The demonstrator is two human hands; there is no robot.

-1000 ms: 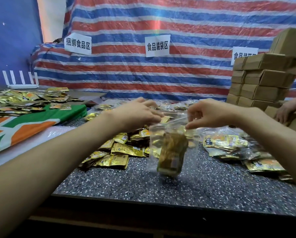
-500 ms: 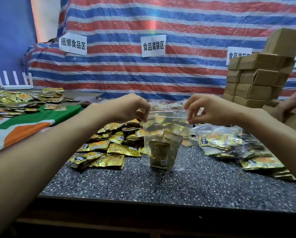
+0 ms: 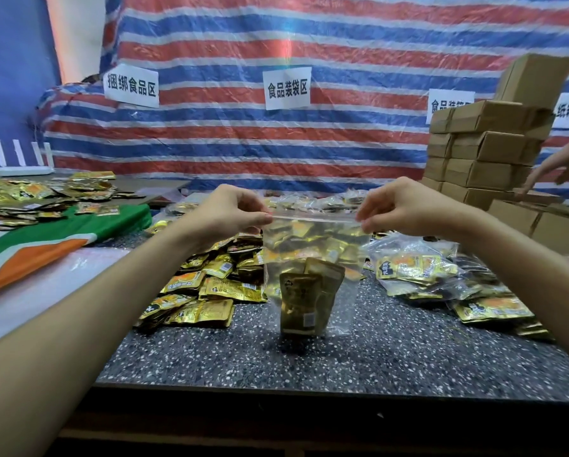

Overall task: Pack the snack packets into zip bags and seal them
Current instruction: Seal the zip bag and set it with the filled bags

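A clear zip bag (image 3: 349, 291) hangs upright over the speckled table (image 3: 342, 361), its zip strip stretched flat between my hands. My left hand (image 3: 230, 211) pinches the strip's left end and my right hand (image 3: 398, 206) pinches the right end. Gold snack packets (image 3: 304, 300) stand in the bag's bottom, which touches the table. A loose heap of gold packets (image 3: 210, 285) lies left of the bag. Filled clear bags (image 3: 441, 275) lie to the right.
Stacked cardboard boxes (image 3: 487, 153) rise at the back right, where another person's hand (image 3: 563, 163) reaches in. More packets (image 3: 29, 196) cover a side table at left above a green and orange cloth (image 3: 45, 245). A striped tarp (image 3: 276, 133) backs the table.
The bag has turned from a tilted, bunched shape to hanging flat and upright. My hands have moved apart along the zip strip, pulling its top edge straight.
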